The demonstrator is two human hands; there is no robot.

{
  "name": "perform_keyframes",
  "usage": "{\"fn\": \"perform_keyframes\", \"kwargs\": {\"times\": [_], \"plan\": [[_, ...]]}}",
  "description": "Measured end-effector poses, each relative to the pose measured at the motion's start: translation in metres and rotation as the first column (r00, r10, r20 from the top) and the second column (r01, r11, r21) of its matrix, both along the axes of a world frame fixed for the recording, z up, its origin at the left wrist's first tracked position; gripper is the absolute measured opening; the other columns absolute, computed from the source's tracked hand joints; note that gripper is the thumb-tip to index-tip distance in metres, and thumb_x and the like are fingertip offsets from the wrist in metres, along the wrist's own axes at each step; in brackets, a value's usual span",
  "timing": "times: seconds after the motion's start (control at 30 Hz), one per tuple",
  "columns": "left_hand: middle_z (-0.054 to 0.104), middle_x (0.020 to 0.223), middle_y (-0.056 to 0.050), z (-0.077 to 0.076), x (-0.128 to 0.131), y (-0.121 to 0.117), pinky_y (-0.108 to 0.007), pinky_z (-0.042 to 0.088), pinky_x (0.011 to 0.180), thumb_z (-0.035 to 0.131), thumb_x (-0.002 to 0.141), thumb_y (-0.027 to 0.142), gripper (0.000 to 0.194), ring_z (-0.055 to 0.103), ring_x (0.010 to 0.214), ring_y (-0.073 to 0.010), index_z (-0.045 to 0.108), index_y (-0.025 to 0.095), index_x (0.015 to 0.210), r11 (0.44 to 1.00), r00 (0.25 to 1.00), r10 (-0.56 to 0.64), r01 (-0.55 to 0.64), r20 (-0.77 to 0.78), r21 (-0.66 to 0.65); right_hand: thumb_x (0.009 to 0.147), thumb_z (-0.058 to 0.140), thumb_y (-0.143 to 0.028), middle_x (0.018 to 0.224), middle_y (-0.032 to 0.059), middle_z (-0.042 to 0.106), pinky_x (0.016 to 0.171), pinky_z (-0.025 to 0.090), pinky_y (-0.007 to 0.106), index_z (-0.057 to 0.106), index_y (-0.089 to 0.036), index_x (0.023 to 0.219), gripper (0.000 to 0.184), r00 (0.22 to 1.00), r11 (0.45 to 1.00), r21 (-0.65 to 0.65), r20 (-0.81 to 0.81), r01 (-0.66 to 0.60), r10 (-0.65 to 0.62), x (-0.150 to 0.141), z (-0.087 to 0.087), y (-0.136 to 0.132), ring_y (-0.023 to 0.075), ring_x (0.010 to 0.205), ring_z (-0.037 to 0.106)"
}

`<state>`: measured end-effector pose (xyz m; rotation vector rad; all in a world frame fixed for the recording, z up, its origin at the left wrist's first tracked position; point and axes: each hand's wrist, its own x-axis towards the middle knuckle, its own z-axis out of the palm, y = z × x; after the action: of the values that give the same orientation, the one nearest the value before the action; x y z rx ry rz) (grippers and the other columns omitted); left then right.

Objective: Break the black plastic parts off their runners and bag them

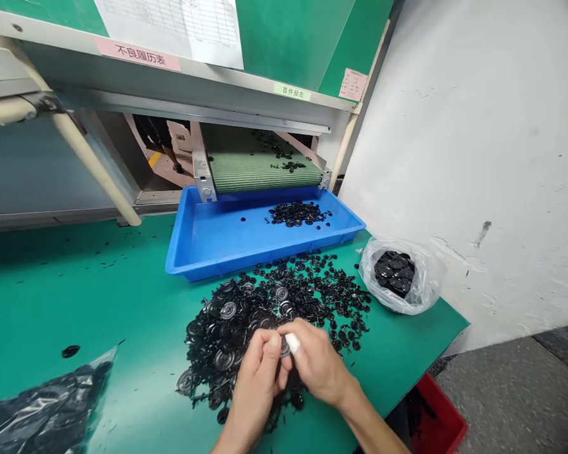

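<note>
My left hand (257, 381) and my right hand (318, 364) meet above a loose heap of black plastic discs with metal centres (231, 334). Between their fingertips they pinch a small round black disc (284, 348), partly hidden by my fingers. A white wrap or finger cot (292, 343) covers one fingertip of my right hand. The heap spreads across the green mat under both hands, and its near part is hidden by them.
A blue tray (208, 255) holding more black parts sits under the end of a green conveyor belt (265, 173). A clear bag of discs (397, 274) lies at the right, a dark bag (42, 410) at the near left, and a red bin (442, 416) stands below the table's edge.
</note>
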<state>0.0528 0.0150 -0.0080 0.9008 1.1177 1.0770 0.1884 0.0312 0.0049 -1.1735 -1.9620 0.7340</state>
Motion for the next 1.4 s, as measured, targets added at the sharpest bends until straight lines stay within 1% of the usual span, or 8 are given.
{"fn": "perform_keyframes", "kwargs": {"times": [0.1,0.17,0.37,0.57,0.87,1.03,1.17,1.4], "plan": [[0.058,0.064,0.003,0.008,0.001,0.003,-0.016,0.03,0.043,0.057,0.084,0.053,0.033,0.045,0.049,-0.0074,0.055,0.021,0.092,0.997,0.997,-0.004,0.01,0.074,-0.078,0.092,0.043,-0.017,0.072,-0.0012,0.063,0.057,0.043,0.022,0.059,-0.018,0.102,0.018,0.986,0.987,0.0,0.041,0.161,-0.161,0.017,0.009,0.027,0.0124,0.059,0.058],[0.061,0.07,0.001,0.012,0.002,0.004,-0.016,0.031,0.043,0.059,0.083,0.052,0.036,0.049,0.052,-0.0081,0.056,0.021,0.101,0.995,0.994,0.002,0.008,0.105,-0.1,0.094,0.042,-0.019,0.076,0.0009,0.064,0.064,0.043,0.024,0.062,-0.018,0.093,0.02,0.916,0.959,0.11,0.286,0.261,-0.282,0.029,0.018,0.053,0.0142,0.066,0.059],[0.061,0.07,0.0,0.005,0.003,0.003,-0.017,0.027,0.041,0.055,0.085,0.051,0.034,0.044,0.048,-0.0069,0.058,0.019,0.098,0.998,0.996,-0.015,0.021,0.091,-0.06,0.088,0.044,-0.008,0.111,0.0092,0.065,0.085,0.041,0.029,0.065,-0.018,0.11,0.031,0.786,0.975,0.127,0.578,0.18,-0.22,0.037,0.02,0.129,0.0221,0.1,0.056],[0.062,0.068,0.0,0.008,0.002,0.001,-0.019,0.024,0.041,0.052,0.087,0.05,0.033,0.041,0.046,-0.0072,0.054,0.02,0.099,0.999,0.997,-0.02,0.024,0.073,-0.049,0.084,0.048,-0.005,0.109,0.0103,0.065,0.081,0.043,0.03,0.066,-0.019,0.111,0.036,0.759,0.983,0.071,0.627,0.168,-0.174,0.028,0.008,0.153,0.0231,0.096,0.059],[0.06,0.06,0.003,0.011,0.003,0.0,-0.019,0.024,0.038,0.05,0.086,0.055,0.036,0.035,0.039,-0.006,0.05,0.019,0.095,0.997,0.997,-0.019,0.025,0.08,-0.074,0.086,0.037,-0.003,0.105,0.01,0.066,0.081,0.049,0.031,0.06,-0.018,0.119,0.043,0.901,0.956,0.087,0.321,0.279,-0.292,0.042,0.012,0.129,0.0194,0.09,0.064],[0.064,0.072,0.001,0.013,0.001,0.001,-0.018,0.026,0.038,0.048,0.09,0.052,0.032,0.041,0.042,-0.0054,0.049,0.021,0.09,0.997,0.986,-0.023,0.035,0.164,-0.068,0.089,0.038,-0.016,0.077,0.0041,0.069,0.063,0.057,0.027,0.06,-0.012,0.117,0.036,0.978,0.967,-0.143,0.032,0.21,-0.208,0.043,0.019,0.084,0.0147,0.065,0.07],[0.06,0.06,0.002,0.016,0.0,0.004,-0.016,0.024,0.039,0.047,0.09,0.053,0.036,0.037,0.039,-0.0036,0.054,0.018,0.085,0.992,0.977,-0.085,0.102,0.197,-0.077,0.082,0.059,-0.025,0.098,0.007,0.066,0.066,0.057,0.027,0.063,-0.015,0.115,0.035,0.906,0.88,-0.476,-0.376,-0.006,-0.197,0.033,0.02,0.04,0.0168,0.075,0.072],[0.051,0.056,0.006,0.012,0.001,0.002,-0.016,0.024,0.038,0.055,0.086,0.053,0.035,0.034,0.043,-0.0055,0.051,0.019,0.077,0.992,0.971,-0.098,0.112,0.217,-0.057,0.077,0.063,-0.023,0.09,0.0034,0.066,0.059,0.055,0.025,0.064,-0.016,0.1,0.024,0.864,0.862,-0.506,-0.446,-0.029,-0.233,0.017,0.015,0.006,0.0137,0.066,0.069]]}}
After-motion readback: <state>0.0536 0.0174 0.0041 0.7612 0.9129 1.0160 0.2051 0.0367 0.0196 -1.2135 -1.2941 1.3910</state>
